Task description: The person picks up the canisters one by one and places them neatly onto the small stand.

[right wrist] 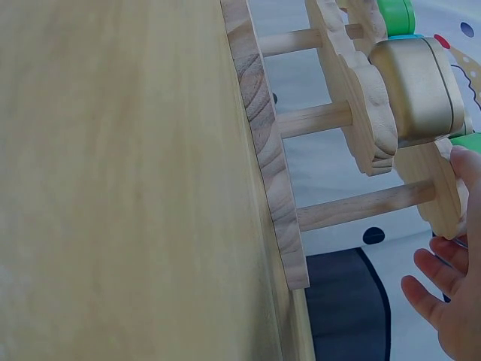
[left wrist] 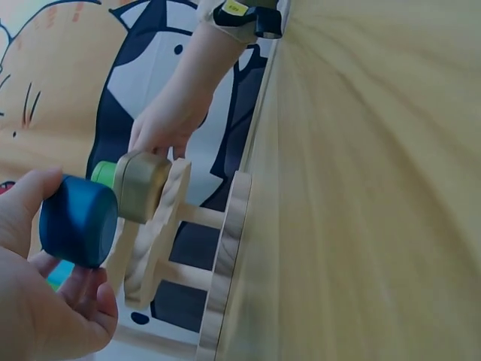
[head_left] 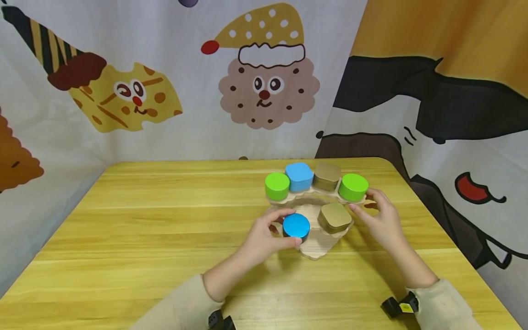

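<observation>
My left hand [head_left: 264, 233] pinches a round blue tin [head_left: 296, 225] between thumb and fingers. In the left wrist view the tin [left wrist: 79, 222] is held a little above the lower tier of a wooden display stand [head_left: 315, 245]. A squarish gold tin [head_left: 334, 217] sits on that lower tier, to the right of the blue one. My right hand [head_left: 381, 217] grips the right end of the stand's scalloped upper tier, thumb in front, beside a round green tin [head_left: 354, 187]. In the right wrist view, its thumb [right wrist: 467, 164] lies at the tier's edge and other fingers curl below.
Along the upper tier also stand another green tin [head_left: 277, 185], a light blue squarish tin [head_left: 299, 176] and a brownish gold one [head_left: 327, 176]. Wooden dowels [right wrist: 364, 204] join the tiers to a base board [right wrist: 270, 150]. The yellow wood table [head_left: 144, 238] meets a cartoon curtain [head_left: 198, 91] behind.
</observation>
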